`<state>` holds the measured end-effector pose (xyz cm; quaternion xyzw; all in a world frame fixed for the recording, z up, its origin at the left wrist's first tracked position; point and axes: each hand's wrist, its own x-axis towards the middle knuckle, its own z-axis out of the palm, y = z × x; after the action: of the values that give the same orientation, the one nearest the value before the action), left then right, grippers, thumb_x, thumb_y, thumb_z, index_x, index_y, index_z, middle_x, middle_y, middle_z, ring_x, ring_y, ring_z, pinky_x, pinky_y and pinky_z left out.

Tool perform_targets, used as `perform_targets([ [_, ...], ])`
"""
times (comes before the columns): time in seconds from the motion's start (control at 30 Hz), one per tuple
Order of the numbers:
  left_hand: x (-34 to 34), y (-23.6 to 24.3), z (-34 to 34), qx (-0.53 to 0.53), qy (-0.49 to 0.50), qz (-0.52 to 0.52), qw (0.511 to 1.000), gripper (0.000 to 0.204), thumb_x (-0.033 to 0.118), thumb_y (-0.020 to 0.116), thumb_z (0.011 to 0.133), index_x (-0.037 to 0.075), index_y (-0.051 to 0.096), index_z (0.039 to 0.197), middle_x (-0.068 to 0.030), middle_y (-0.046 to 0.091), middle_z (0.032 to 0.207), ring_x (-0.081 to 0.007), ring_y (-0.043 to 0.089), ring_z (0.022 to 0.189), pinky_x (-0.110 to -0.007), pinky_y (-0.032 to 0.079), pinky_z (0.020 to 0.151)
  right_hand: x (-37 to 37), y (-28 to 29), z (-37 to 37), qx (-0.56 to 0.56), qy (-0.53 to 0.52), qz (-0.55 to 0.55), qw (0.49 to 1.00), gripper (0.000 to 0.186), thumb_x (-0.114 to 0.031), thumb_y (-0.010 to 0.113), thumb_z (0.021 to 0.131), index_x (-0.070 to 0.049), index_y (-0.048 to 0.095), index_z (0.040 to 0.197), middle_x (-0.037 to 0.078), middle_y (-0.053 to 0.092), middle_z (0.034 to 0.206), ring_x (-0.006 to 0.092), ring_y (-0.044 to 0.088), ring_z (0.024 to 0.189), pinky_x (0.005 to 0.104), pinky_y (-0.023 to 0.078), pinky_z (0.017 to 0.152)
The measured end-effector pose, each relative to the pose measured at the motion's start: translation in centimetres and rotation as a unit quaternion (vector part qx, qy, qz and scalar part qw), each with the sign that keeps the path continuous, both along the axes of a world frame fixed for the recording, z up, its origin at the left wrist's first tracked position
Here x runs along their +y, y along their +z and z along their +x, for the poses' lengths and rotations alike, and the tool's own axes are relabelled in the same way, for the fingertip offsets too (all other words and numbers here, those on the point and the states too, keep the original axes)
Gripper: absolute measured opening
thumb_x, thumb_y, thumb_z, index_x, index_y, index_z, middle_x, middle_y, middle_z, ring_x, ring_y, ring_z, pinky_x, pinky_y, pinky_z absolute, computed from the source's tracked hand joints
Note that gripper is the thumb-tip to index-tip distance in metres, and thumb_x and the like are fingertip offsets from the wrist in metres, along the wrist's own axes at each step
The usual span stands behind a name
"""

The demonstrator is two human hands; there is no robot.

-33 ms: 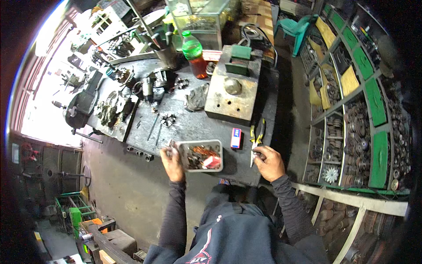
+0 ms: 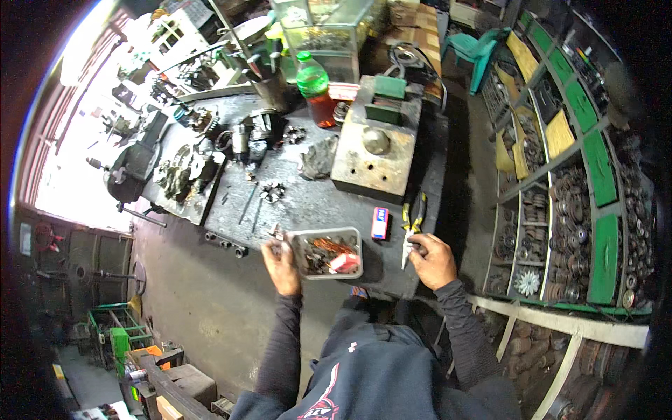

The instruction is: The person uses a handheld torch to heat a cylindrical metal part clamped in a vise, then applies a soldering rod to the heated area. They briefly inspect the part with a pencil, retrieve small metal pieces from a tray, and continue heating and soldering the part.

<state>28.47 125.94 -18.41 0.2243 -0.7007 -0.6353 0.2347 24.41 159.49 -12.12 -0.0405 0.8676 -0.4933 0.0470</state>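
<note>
My left hand [image 2: 282, 267] is closed, its fingertips pinching a small metal piece [image 2: 276, 231] whose exact kind is too small to tell. Right beside it is a clear plastic tub [image 2: 360, 255] with copper-coloured wire, dark small parts and a red-and-white packet [image 2: 344, 263] inside. On the bench's right side, my right hand [image 2: 432, 261] has its fingers closed at the metal head of yellow-and-black-handled pliers [image 2: 418, 215]. The pliers lie with handles pointing away from me and jaws toward me. Between tub and pliers lies a small red-and-blue box [image 2: 380, 224].
A heavy metal block [image 2: 360, 171] with a dome and holes stands behind the box. Farther left are a bottle of red liquid [image 2: 321, 105], a grey rag [image 2: 318, 158], a round metal part [image 2: 271, 190] and a vise [image 2: 133, 175]. Shelves of parts [image 2: 568, 238] line the right.
The whole view has shifted slightly, so the bench and its things appear a little lower and farther right. Both hands keep about the same places relative to the tub and pliers.
</note>
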Motion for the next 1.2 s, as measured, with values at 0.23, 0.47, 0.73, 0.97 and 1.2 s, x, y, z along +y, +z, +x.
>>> perform_targets([
  [0.23,4.8,1.4,2.8,0.047,0.020,0.141,0.989,0.016,0.007,0.057,0.105,0.006,0.045,0.116,-0.0043,0.058,0.109,-0.0111,0.058,0.101,-0.025,0.049,0.085,-4.0,-3.6,-3.2,0.028,0.057,0.145,0.987,0.061,-0.025,0.081,0.083,-0.005,0.057,0.136,0.020,0.066,0.114,0.0383,0.067,0.099,0.0450,0.054,0.090],
  [0.47,4.8,0.7,1.1,0.086,0.026,0.193,0.977,0.016,0.003,0.055,0.104,0.004,0.043,0.114,-0.0170,0.065,0.123,-0.0167,0.062,0.111,-0.030,0.050,0.097,-9.0,-0.3,-6.4,0.017,0.003,0.205,0.979,0.063,-0.014,0.078,0.078,-0.009,0.051,0.135,0.023,0.071,0.110,0.0446,0.069,0.097,0.0503,0.056,0.083],
  [0.73,2.9,1.1,1.6,0.056,-0.080,0.176,0.980,0.017,0.009,0.055,0.105,0.008,0.043,0.117,-0.0219,0.063,0.134,-0.0118,0.058,0.092,-0.029,0.050,0.084,-9.2,5.9,-1.1,0.127,0.272,0.191,0.935,0.043,-0.028,0.070,0.087,-0.009,0.064,0.125,0.016,0.067,0.111,0.0309,0.066,0.103,0.0448,0.054,0.090],
  [0.97,3.1,1.8,0.7,0.006,-0.072,0.106,0.992,0.025,0.008,0.064,0.099,-0.006,0.060,0.119,-0.0101,0.064,0.103,-0.0186,0.062,0.092,-0.032,0.055,0.078,-5.2,0.3,4.7,0.206,0.311,0.106,0.922,0.039,-0.021,0.074,0.077,-0.019,0.062,0.114,0.005,0.064,0.116,0.0296,0.064,0.088,0.0462,0.055,0.072],
  [1.2,3.7,6.8,-1.5,0.053,-0.069,0.184,0.979,0.048,0.024,0.066,0.100,-0.007,0.049,0.134,-0.0227,0.066,0.112,-0.0302,0.067,0.096,-0.045,0.058,0.081,-3.8,2.6,-0.3,0.432,0.213,-0.100,0.871,0.006,-0.018,0.064,0.086,-0.015,0.068,0.091,0.003,0.066,0.096,0.0277,0.064,0.085,0.0424,0.052,0.074],
])
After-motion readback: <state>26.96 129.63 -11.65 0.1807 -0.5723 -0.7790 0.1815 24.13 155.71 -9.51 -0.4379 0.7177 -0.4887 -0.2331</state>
